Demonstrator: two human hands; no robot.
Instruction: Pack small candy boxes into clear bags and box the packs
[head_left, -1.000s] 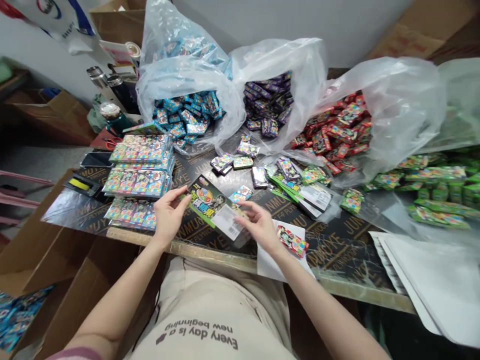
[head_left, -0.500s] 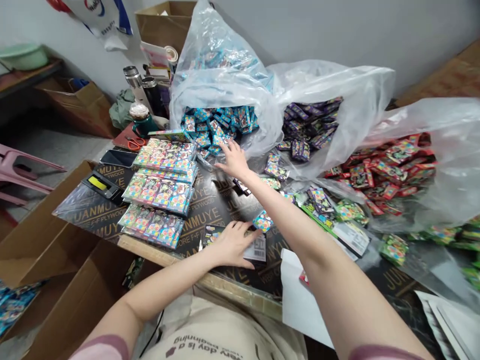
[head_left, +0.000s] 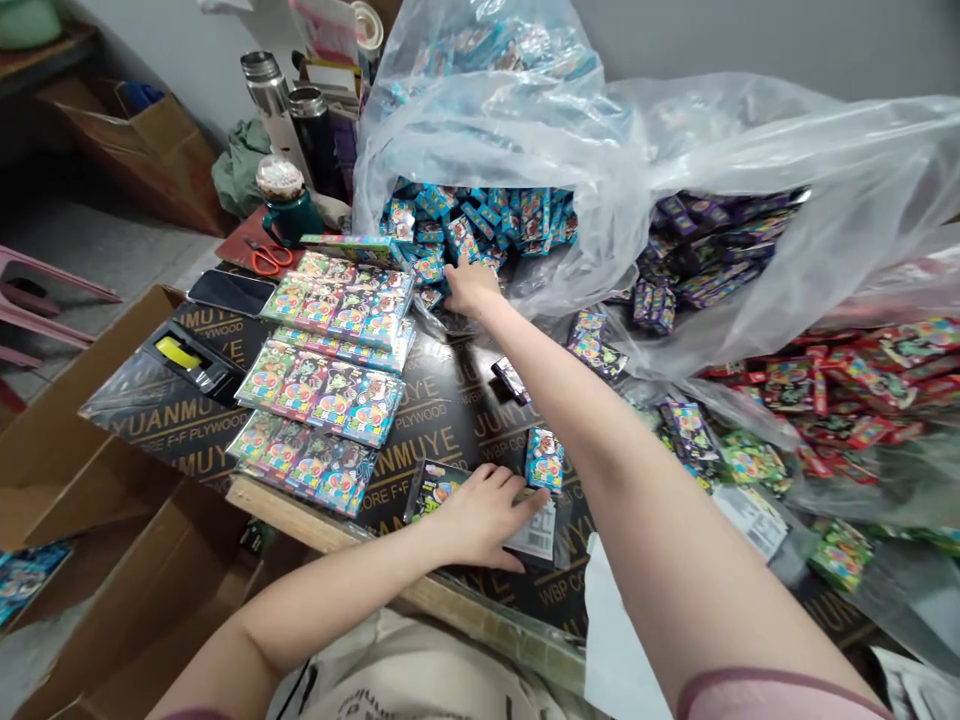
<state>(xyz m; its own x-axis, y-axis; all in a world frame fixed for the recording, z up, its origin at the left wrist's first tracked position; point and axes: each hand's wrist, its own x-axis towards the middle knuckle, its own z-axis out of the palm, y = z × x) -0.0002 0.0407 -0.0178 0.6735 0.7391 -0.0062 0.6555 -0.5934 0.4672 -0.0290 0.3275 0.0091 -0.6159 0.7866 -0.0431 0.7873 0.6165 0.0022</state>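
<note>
My right hand (head_left: pixel 472 288) reaches to the mouth of a clear bag, fingers curled down on a small blue packet (head_left: pixel 430 266) at the near edge of the pile; the fingertips are partly hidden. My left hand (head_left: pixel 487 515) lies with fingers spread over a flat black printed pack (head_left: pixel 436 484) near the table's front edge, covering its middle. A white barcode panel (head_left: pixel 534 530) shows beside that hand. Just beyond its fingers, a single blue packet (head_left: pixel 544 458) rests apart from the pile. Stacked printed packs in clear wrapping (head_left: pixel 322 390) stand to the left.
Purple packets (head_left: pixel 701 255) and red packets (head_left: pixel 847 385) fill clear bags at the right. Scissors (head_left: pixel 268 258), a phone (head_left: pixel 231 291), a tape dispenser (head_left: pixel 196 362) and a green mug (head_left: pixel 287 217) occupy the left. An open cardboard box (head_left: pixel 112 400) stands below the table edge.
My right hand has moved further into the blue packets, and its spread fingers have curled down. The left hand stays over the black pack. The camera view has shifted closer and leftward.
</note>
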